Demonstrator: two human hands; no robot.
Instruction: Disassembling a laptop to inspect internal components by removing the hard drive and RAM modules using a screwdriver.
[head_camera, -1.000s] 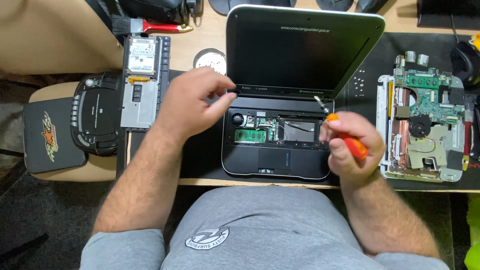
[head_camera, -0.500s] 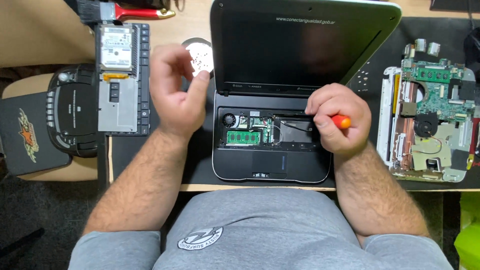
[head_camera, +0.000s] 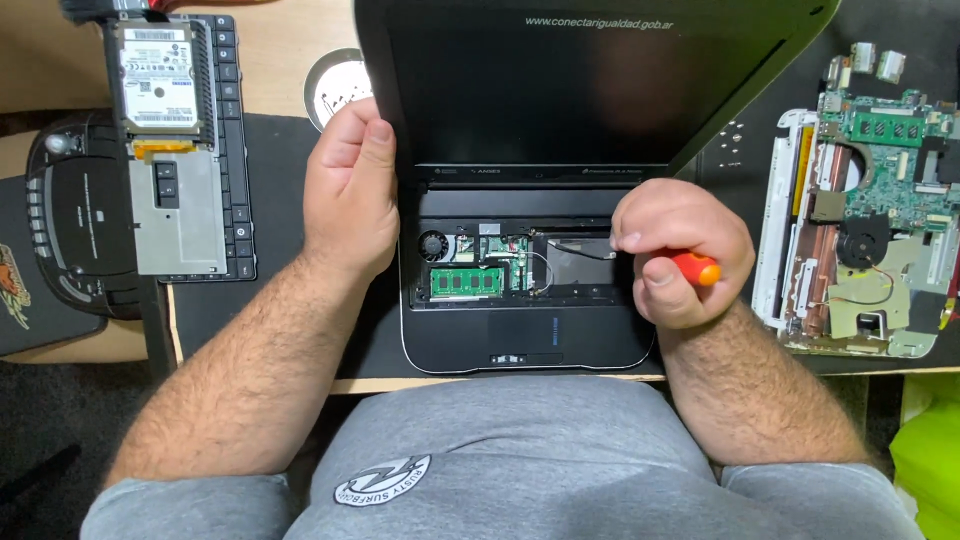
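The right hand (head_camera: 672, 255) is closed tight on an orange screwdriver (head_camera: 696, 268), right over the open laptop (head_camera: 520, 340). The left hand (head_camera: 350, 190) holds the laptop's left edge.

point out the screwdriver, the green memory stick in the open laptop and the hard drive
screwdriver (head_camera: 697, 268): head view, on the orange handle end showing out of the right hand.
green memory stick (head_camera: 465, 282): head view, on the middle of its green board.
hard drive (head_camera: 158, 75): head view, on its white label face.
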